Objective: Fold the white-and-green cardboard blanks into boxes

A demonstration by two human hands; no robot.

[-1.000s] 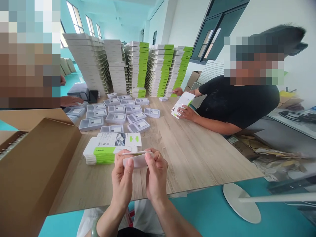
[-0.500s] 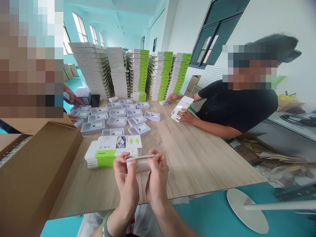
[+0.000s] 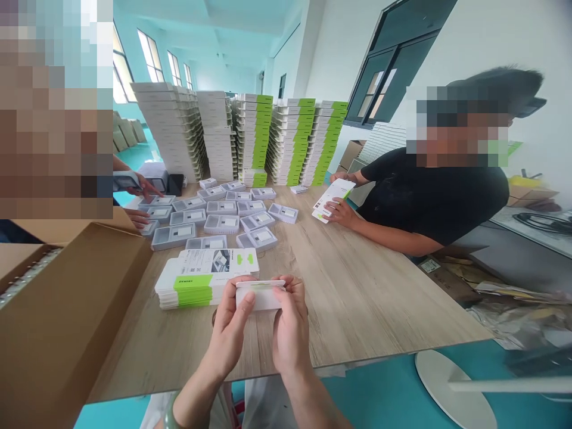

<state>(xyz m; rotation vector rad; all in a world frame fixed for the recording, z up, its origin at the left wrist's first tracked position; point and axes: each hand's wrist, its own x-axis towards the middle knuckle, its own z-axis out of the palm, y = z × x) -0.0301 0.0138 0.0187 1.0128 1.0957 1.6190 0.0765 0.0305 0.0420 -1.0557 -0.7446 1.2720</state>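
Note:
My left hand (image 3: 231, 330) and my right hand (image 3: 291, 325) are both closed on one small white box (image 3: 260, 295) with a green edge, held end-on above the near part of the wooden table (image 3: 357, 286). Thumbs and fingertips press on its flap end. Just beyond my hands lies a stack of flat white-and-green boxes (image 3: 203, 278).
Several grey trays (image 3: 223, 214) with white inserts cover the table's middle. Tall stacks of boxes (image 3: 250, 137) stand at the far end. An open cardboard carton (image 3: 62, 310) is at my left. A person in black (image 3: 429, 190) holds a box on the right; another person's hands (image 3: 138, 190) work at left.
My hands have closed in on the white box and pressed its flap down; the gap at its top has shut. The view has shifted slightly down and to the right.

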